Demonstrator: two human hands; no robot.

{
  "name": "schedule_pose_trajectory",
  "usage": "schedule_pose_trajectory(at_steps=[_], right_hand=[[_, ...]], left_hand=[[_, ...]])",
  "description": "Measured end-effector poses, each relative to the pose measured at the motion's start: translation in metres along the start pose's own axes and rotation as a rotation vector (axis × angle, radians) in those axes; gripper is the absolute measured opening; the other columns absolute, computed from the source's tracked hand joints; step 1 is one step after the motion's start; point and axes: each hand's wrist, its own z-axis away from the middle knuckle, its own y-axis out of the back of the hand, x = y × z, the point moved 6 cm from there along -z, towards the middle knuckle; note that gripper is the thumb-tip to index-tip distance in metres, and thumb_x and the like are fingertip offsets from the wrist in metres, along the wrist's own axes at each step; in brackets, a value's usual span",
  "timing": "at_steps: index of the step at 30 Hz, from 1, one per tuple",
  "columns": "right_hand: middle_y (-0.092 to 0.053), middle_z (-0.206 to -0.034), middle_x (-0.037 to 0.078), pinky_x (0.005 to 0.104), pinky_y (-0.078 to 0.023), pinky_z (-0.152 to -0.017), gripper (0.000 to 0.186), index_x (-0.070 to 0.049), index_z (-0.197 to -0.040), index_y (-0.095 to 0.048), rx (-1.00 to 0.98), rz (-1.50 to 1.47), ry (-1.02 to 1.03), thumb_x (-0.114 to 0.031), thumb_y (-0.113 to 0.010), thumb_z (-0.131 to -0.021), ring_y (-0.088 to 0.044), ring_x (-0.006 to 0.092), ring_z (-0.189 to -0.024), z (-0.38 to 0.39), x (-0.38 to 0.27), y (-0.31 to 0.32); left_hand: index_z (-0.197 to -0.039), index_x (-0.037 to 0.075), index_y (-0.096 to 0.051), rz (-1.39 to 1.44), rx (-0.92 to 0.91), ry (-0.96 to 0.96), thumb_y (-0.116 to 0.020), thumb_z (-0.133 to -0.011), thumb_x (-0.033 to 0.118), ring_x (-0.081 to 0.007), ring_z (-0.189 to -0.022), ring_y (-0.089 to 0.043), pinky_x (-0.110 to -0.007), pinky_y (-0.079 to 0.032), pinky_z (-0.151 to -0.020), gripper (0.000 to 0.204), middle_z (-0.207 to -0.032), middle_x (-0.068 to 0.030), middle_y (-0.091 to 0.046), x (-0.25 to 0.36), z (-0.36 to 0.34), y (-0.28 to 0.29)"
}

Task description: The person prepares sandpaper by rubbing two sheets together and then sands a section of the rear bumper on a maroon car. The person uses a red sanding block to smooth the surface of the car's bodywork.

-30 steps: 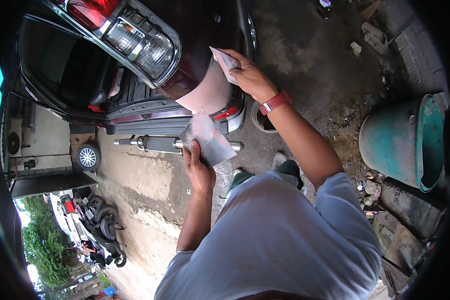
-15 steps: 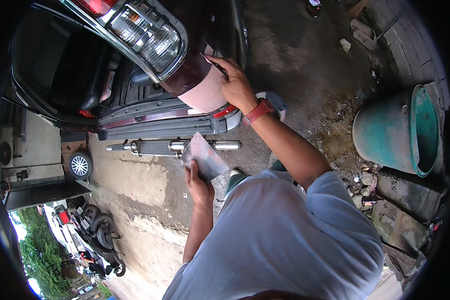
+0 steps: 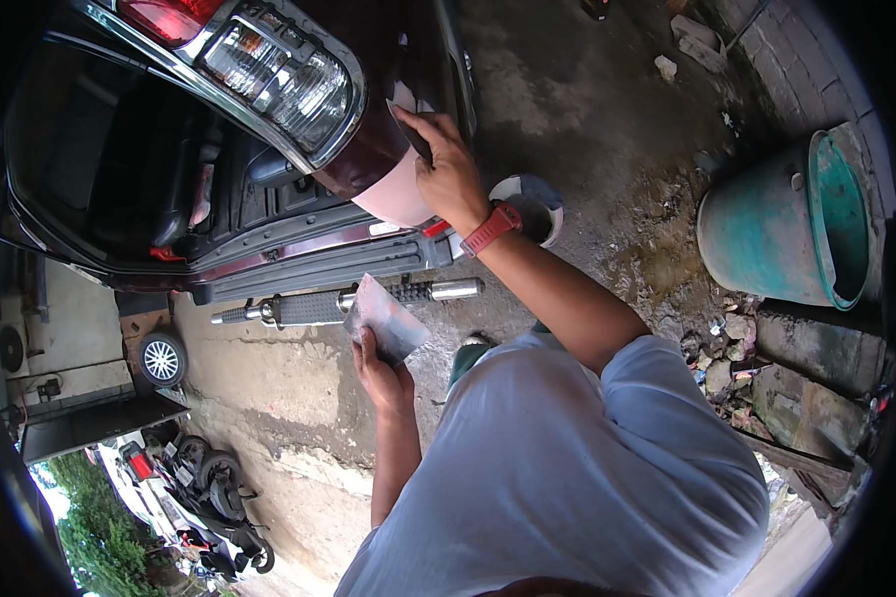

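Note:
My right hand [image 3: 452, 181] grips a thin, dark flat putty spreader [image 3: 414, 139], its edge against the maroon rear corner of the vehicle [image 3: 360, 157]. A smooth pink filler patch [image 3: 396, 197] covers that corner below the chrome-rimmed tail light [image 3: 284, 82], and a smaller pale patch [image 3: 405, 97] shows by the spreader's tip. Lower down, my left hand [image 3: 381, 378] holds a flat, roughly square mixing plate [image 3: 390, 326] smeared with pink and grey, thumb on top and fingers mostly hidden. The plate is held apart from the vehicle.
Behind my right wrist stands a bucket [image 3: 533, 207] on the wet ground. A large green barrel [image 3: 767, 231] lies tipped at right, near rubble [image 3: 732, 348]. A metal tube [image 3: 314, 309] with textured pads lies beyond the plate. A loose wheel [image 3: 161, 358] and motorcycles [image 3: 209, 476] are at left.
My right hand and the spreader have moved slightly left and up along the panel. The left hand with the plate has shifted a little left. More of the bucket shows as the view shifts.

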Motion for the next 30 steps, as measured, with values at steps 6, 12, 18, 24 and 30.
schedule_pose_trajectory(at_steps=[6, 12, 18, 24, 30], right_hand=[[-0.064, -0.133, 0.013, 0.034, -0.047, -0.109, 0.058, -0.012, -0.138, -0.063, -0.058, -0.139, -0.109, 0.014, -0.048, -0.088, -0.063, 0.0272, -0.122, -0.005, 0.029, 0.014], [-0.068, -0.131, 0.018, 0.0342, -0.05, -0.104, 0.059, -0.011, -0.132, -0.069, -0.187, -0.167, -0.234, 0.011, -0.046, -0.083, -0.067, 0.0324, -0.117, -0.07, 0.062, 0.014], [-0.059, -0.135, 0.012, 0.0361, -0.045, -0.112, 0.059, -0.011, -0.136, -0.065, -0.083, -0.067, -0.085, 0.014, -0.052, -0.083, -0.06, 0.0323, -0.127, -0.019, 0.021, 0.009], [-0.059, -0.132, 0.012, 0.0381, -0.045, -0.112, 0.066, -0.014, -0.14, -0.062, -0.051, -0.049, -0.028, 0.014, -0.052, -0.081, -0.059, 0.0331, -0.125, 0.02, 0.007, 0.004], [-0.065, -0.129, 0.014, 0.0361, -0.049, -0.106, 0.056, -0.014, -0.132, -0.068, -0.063, -0.205, -0.183, 0.011, -0.053, -0.083, -0.064, 0.0336, -0.119, -0.049, 0.067, 0.027]], left_hand=[[-0.146, 0.004, -0.046, -0.021, -0.055, -0.035, -0.058, -0.106, 0.025, -0.0276, -0.129, -0.055, -0.043, -0.045, -0.112, 0.047, -0.142, -0.0145, -0.054, 0.02, -0.014, -0.019], [-0.149, 0.004, -0.044, -0.011, -0.052, -0.052, -0.058, -0.106, 0.025, -0.0287, -0.132, -0.053, -0.044, -0.044, -0.113, 0.05, -0.144, -0.0146, -0.053, 0.025, -0.022, -0.009], [-0.148, 0.005, -0.045, 0.01, 0.004, -0.017, -0.06, -0.105, 0.027, -0.0278, -0.132, -0.053, -0.044, -0.043, -0.113, 0.051, -0.145, -0.013, -0.053, 0.009, -0.026, 0.029], [-0.148, 0.004, -0.046, -0.005, -0.006, -0.016, -0.058, -0.106, 0.026, -0.0268, -0.131, -0.054, -0.043, -0.044, -0.112, 0.049, -0.144, -0.0131, -0.055, 0.014, -0.036, 0.004], [-0.148, 0.005, -0.046, -0.039, -0.03, -0.059, -0.056, -0.107, 0.025, -0.0267, -0.131, -0.054, -0.043, -0.044, -0.112, 0.046, -0.143, -0.0135, -0.055, 0.03, -0.045, -0.015]])
